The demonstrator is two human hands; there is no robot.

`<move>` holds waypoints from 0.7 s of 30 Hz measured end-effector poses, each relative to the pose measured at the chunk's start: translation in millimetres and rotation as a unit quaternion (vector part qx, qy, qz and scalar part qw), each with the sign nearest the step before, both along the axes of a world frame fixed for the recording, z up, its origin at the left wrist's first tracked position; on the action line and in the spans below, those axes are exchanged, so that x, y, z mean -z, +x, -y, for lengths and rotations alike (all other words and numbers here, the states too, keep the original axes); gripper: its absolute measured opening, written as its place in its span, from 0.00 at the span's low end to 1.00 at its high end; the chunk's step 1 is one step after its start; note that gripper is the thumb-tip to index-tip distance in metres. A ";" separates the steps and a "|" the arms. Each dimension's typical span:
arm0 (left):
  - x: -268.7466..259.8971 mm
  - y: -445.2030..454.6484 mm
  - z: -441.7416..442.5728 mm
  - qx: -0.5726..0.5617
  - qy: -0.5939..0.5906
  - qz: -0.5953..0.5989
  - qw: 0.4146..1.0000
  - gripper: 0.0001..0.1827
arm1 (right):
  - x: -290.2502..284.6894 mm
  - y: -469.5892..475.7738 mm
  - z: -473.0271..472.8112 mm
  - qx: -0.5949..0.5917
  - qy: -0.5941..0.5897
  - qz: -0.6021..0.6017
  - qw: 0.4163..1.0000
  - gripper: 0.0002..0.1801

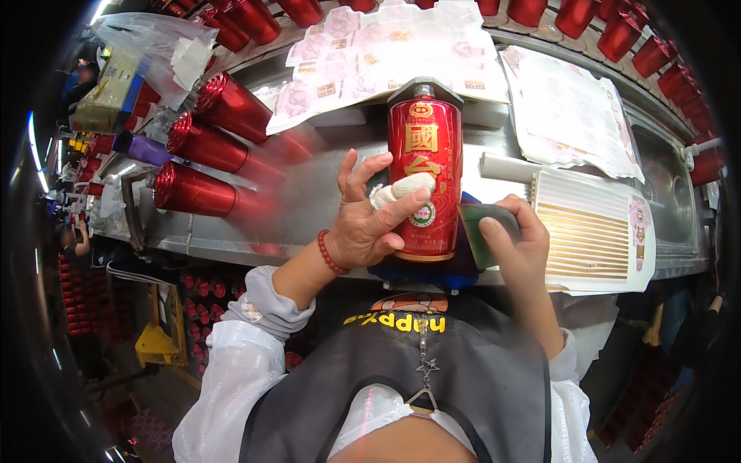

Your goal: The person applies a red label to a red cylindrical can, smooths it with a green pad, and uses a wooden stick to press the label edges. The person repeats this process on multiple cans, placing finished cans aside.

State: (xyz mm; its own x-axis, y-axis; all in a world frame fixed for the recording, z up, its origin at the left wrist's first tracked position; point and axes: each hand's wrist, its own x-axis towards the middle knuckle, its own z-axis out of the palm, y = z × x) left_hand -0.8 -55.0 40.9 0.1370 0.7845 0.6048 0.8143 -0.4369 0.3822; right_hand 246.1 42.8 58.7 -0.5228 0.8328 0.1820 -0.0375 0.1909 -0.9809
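A glossy red bottle (425, 179) with gold lettering lies in front of me, neck pointing away, its neck end at a dark angular support (431, 84). My left hand (376, 214) is at the bottle's left side with fingers spread. A white fabric covering (405, 190) wraps one of its fingers, which reaches over the bottle's front; whether it presses on the surface I cannot tell. In my right hand (515, 237), pinched between thumb and fingers, is a flat green scraper (481, 237), held close to the bottle's lower right side.
Printed label sheets (399, 52) lie behind the bottle, with another stack (567, 110) to the right. Gold-striped label sheets (584, 231) rest by my right hand. Three red bottles (197, 188) lie at left on the metal worktop (301, 179). Red bottles (622, 35) line the far conveyor.
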 end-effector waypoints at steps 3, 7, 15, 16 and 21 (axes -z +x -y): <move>3.8 -0.2 0.7 -0.018 0.003 0.011 1.000 0.37 | -3.7 -8.4 -1.3 -0.021 -0.032 -0.009 0.999 0.10; -33.4 -11.3 -19.2 0.018 0.008 -0.127 0.992 0.35 | 3.5 -12.2 -1.6 -0.016 -0.073 -0.016 0.997 0.10; -47.6 -21.9 -56.3 0.076 0.057 -0.207 0.974 0.30 | 2.8 -4.6 -5.3 0.020 -0.079 -0.020 0.996 0.10; -48.4 -23.5 -57.8 0.076 0.054 -0.194 0.976 0.30 | 1.9 -3.4 -5.5 0.019 -0.074 -0.023 0.997 0.10; -51.9 -27.5 -71.9 0.067 0.045 -0.161 0.984 0.31 | 0.8 0.1 -5.1 0.020 -0.074 -0.022 0.997 0.10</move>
State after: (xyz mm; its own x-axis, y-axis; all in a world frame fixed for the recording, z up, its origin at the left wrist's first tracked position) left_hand -28.2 16.9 92.8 0.4314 0.6910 0.5800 0.8193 -0.5693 0.0689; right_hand 246.2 47.8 57.9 -0.4825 0.8725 0.0776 -0.0766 0.0462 -0.9960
